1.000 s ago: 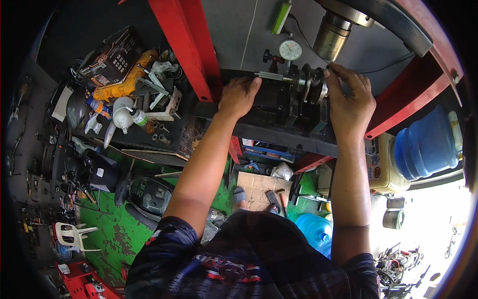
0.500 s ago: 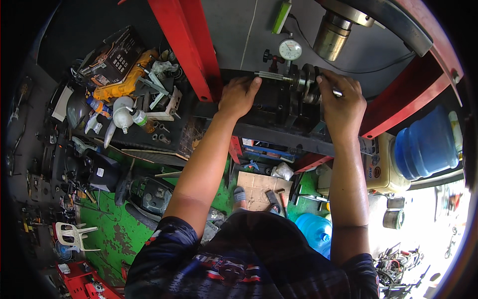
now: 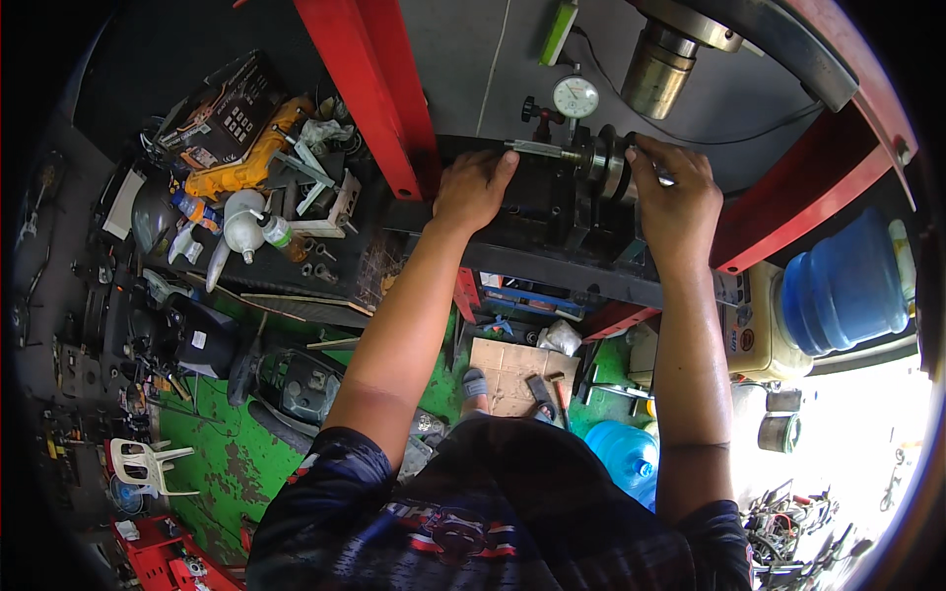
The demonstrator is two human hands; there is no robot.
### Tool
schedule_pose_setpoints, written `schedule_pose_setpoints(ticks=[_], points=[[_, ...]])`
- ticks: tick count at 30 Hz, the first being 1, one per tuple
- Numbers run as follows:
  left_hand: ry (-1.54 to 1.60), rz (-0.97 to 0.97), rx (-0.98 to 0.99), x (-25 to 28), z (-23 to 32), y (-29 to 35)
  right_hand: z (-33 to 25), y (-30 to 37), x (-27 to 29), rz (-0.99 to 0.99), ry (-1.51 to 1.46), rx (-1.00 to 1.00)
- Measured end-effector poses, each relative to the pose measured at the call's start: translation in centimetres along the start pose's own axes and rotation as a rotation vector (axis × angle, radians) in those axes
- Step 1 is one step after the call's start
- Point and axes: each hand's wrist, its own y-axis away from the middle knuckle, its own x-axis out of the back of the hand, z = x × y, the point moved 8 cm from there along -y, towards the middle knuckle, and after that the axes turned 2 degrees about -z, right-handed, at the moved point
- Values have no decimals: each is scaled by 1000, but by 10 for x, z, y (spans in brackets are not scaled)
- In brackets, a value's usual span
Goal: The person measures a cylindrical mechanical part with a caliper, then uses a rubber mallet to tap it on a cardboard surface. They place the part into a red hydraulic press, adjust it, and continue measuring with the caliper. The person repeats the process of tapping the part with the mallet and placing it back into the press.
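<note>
A steel crankshaft [image 3: 613, 173] with round webs lies crosswise on a black metal stand [image 3: 579, 225] at the bench's far side. My right hand [image 3: 680, 200] is closed around its right end, thumb and fingers at the outer web, with a bit of bright shaft showing between them. My left hand [image 3: 471, 195] lies on the dark bench by the tip of the crankshaft's thin left end, thumb spread away from the fingers. Whether the thumb touches the tip I cannot tell. Behind the shaft stands a round dial gauge [image 3: 575, 97] on a holder with a black knob [image 3: 529, 108].
Red steel posts [image 3: 379, 108] frame the bench on both sides, and a thick metal cylinder [image 3: 658, 74] hangs above right. Tools, bottles and a box [image 3: 219, 108] crowd the left. A blue water jug [image 3: 845, 283] stands at right; another [image 3: 621, 455] is on the green floor.
My right hand has shifted slightly at the crankshaft's end, and the webs look a little turned. My left hand stays in place.
</note>
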Motion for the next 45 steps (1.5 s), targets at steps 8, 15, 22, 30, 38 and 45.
schedule_pose_setpoints(ticks=[8,15,22,30,38,45], points=[[-2,-42,19,1,2,0,-1,4,2,-21,26,-26],[-10,-57,29,0,3,-1,-16,-5,22,70,27,-10],[-17,-65,34,3,7,0,-15,-6,22,75,25,-28],[-5,-12,1,-1,-2,0,-1,1,3,34,-10,-23],[-14,-5,3,1,2,0,5,6,-3,-19,23,-21],[-6,8,-3,1,2,0,-9,1,11,29,44,-7]])
